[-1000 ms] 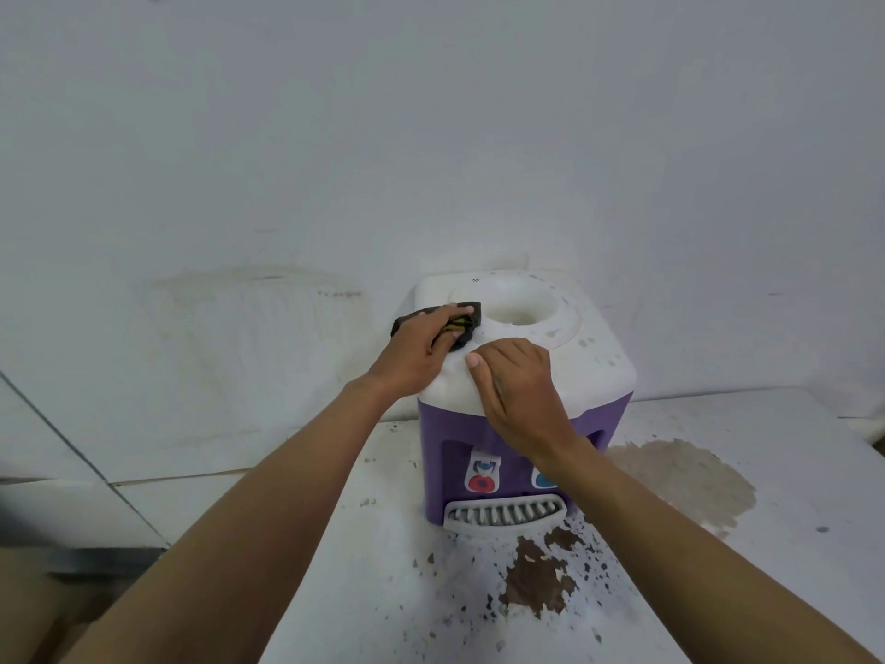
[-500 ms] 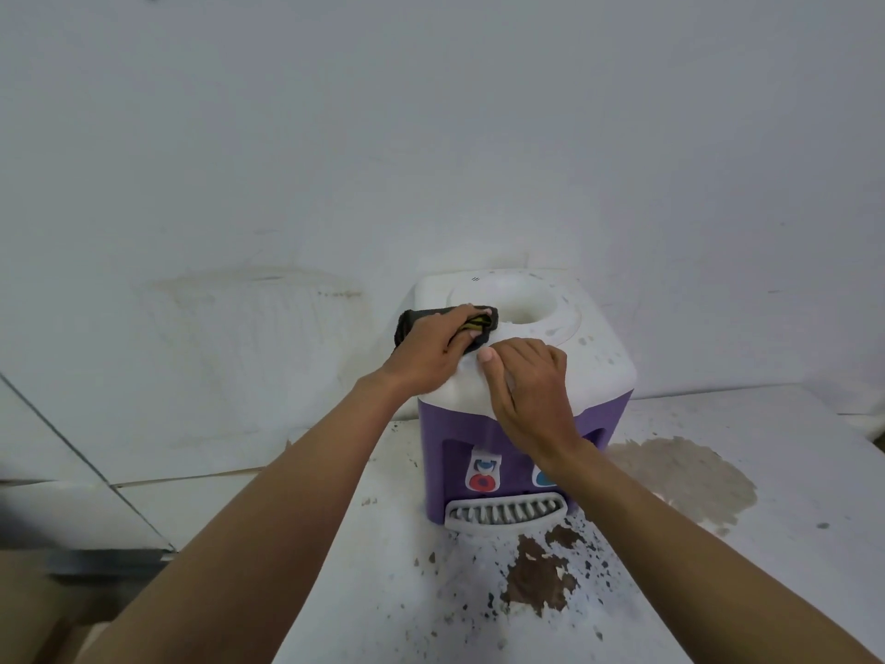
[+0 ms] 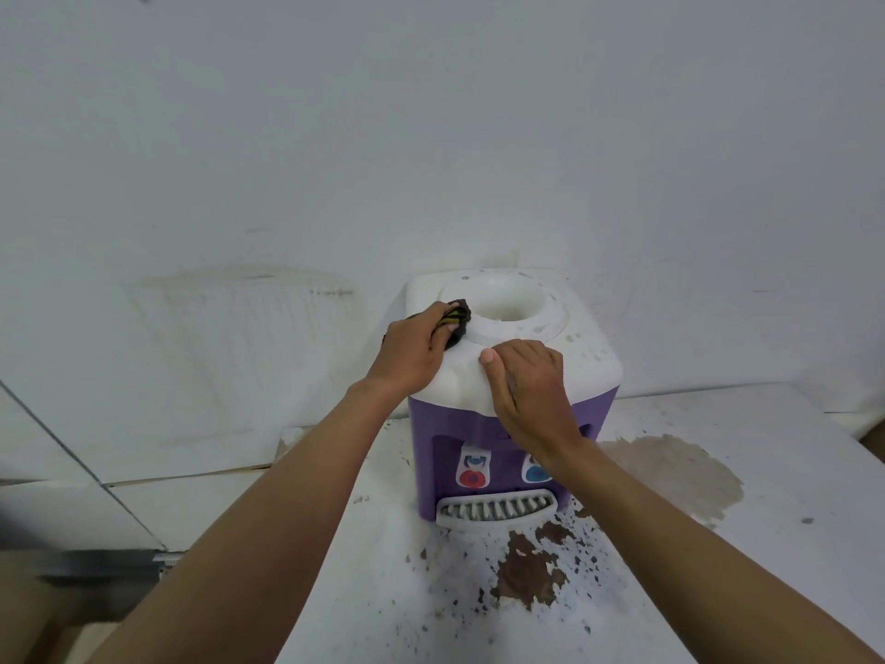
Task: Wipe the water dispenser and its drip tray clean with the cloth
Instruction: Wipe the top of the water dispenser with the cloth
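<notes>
The left hand (image 3: 412, 352) clutches a dark crumpled cloth (image 3: 457, 321) at the round well's near rim on the purple, white-topped plastic water dispenser (image 3: 589, 371), set near the wall on a chipped white table (image 3: 790, 543), while the right hand (image 3: 531, 390) lies unclenched along its front top edge.

Soft, even, rather cool light fills the room, and the wall (image 3: 431, 136) stays matte. Shadows are faint: the counter (image 3: 383, 567) greys slightly between the forearms. Focus is sharp around the left grip (image 3: 412, 352) and right grip (image 3: 527, 390), though the cloth (image 3: 457, 323) in the left grip reads as a dark lump. Far below-left of the left grip, edges smear and straight lines slant.
</notes>
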